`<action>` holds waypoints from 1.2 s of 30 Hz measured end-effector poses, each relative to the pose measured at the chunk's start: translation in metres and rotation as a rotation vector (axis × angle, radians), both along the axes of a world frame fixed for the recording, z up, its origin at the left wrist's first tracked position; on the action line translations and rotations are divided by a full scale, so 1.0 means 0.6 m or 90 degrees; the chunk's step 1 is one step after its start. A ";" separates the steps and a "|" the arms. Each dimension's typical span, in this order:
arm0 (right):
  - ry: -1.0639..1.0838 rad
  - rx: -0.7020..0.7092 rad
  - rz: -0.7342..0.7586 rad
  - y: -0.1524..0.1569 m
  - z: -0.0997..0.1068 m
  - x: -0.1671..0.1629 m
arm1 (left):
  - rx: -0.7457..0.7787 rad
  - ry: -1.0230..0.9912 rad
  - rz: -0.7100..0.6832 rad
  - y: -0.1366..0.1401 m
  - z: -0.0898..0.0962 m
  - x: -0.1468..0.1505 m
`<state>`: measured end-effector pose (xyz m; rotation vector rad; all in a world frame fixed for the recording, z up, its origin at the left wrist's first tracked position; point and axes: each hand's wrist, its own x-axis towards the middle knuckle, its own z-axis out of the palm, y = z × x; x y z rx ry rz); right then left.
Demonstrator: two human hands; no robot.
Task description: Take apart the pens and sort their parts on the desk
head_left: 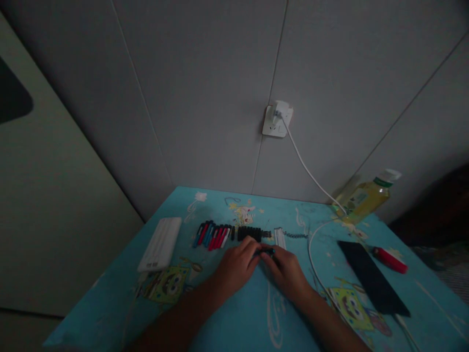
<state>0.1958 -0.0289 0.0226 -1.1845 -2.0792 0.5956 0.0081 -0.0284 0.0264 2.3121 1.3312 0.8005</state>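
Observation:
My left hand (239,260) and my right hand (285,270) meet above the table, fingers closed around a small dark pen-like piece (268,252) with a bluish end. Most of it is hidden by the fingers. Just beyond the hands runs a row of parts: blue, red and white pen barrels (212,235) with black ends on the left, then short black pieces (249,233). To the right of these are a few white thin sticks (279,238) and a line of small dark springs (296,235).
A white power bank (161,243) lies at the left with a cable. On the right are a dark flat slab (373,277), a red-handled tool (390,259) and a bottle of yellow liquid (366,198). A white cable (310,244) crosses the blue patterned tabletop (234,318) from the wall socket (277,122).

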 end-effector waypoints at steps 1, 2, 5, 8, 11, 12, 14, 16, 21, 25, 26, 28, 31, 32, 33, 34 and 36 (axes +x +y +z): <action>-0.007 0.006 0.010 0.003 0.001 0.003 | -0.002 -0.009 0.017 0.001 -0.002 0.000; -0.011 0.014 0.013 0.008 0.003 0.007 | -0.003 -0.019 0.036 0.003 -0.004 0.000; -0.012 0.044 -0.025 0.046 0.013 0.025 | -0.001 -0.052 0.099 0.011 -0.009 -0.002; -0.074 0.054 -0.062 0.113 0.023 0.032 | 0.007 -0.082 0.146 0.018 -0.013 -0.006; -0.190 0.045 -0.084 0.183 0.022 0.017 | 0.002 -0.104 0.160 0.022 -0.016 -0.008; -0.197 0.041 -0.081 0.202 0.019 0.009 | -0.002 -0.108 0.163 0.022 -0.017 -0.008; -0.201 0.032 -0.074 0.231 0.010 -0.010 | -0.007 -0.110 0.166 0.022 -0.017 -0.009; -0.197 0.022 -0.075 0.249 -0.002 -0.026 | -0.005 -0.107 0.162 0.021 -0.015 -0.009; -0.185 0.001 -0.078 0.268 -0.020 -0.042 | 0.020 -0.106 0.155 0.021 -0.011 -0.011; -0.167 -0.004 -0.107 0.266 -0.009 -0.037 | 0.004 -0.110 0.172 0.021 -0.008 -0.011; -0.158 -0.002 -0.118 0.260 -0.003 -0.033 | -0.003 -0.115 0.179 0.021 -0.007 -0.011; -0.134 0.004 -0.132 0.239 0.009 -0.021 | -0.018 -0.141 0.194 0.023 -0.008 -0.010; -0.092 -0.001 -0.118 0.184 0.019 0.003 | -0.045 -0.241 0.205 0.026 -0.014 -0.006; -0.072 -0.010 -0.110 0.162 0.020 0.012 | -0.060 -0.294 0.201 0.027 -0.018 -0.004; -0.020 -0.038 -0.100 0.141 0.019 0.019 | -0.082 -0.355 0.193 0.028 -0.021 -0.001; 0.016 -0.056 -0.102 0.121 0.016 0.026 | -0.112 -0.419 0.180 0.030 -0.024 0.001; 0.061 -0.072 -0.098 0.089 0.011 0.035 | -0.183 -0.535 0.147 0.032 -0.029 0.004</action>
